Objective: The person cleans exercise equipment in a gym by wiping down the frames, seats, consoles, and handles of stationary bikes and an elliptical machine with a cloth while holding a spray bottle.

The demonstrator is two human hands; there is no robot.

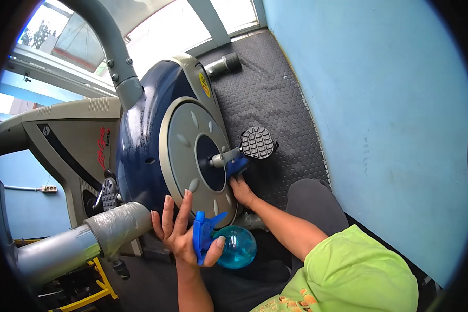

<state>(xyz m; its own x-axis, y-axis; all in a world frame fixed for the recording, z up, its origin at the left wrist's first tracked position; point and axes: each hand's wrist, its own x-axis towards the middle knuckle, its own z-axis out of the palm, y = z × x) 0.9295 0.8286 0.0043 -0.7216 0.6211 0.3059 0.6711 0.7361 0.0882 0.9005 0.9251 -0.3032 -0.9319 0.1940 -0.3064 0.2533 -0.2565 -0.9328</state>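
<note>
Left hand (181, 238) holding spray bottle (240, 248), right hand (242, 192) holding blue cloth (238, 165), I've mat (262, 88) width from bike (145, 130) to edge along wall (385, 104)

A light blue wall (390, 114) rises along the right, meeting a dark floor mat (268, 86) with a honeycomb texture. Daylight pours through large windows (166, 34) at the top. Lower left, a white power outlet (49, 189) sits against more blue wall (34, 210).

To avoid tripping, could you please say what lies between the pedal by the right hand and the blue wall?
In the head view, only black hexagon-patterned floor mat separates pedal and wall.
</note>
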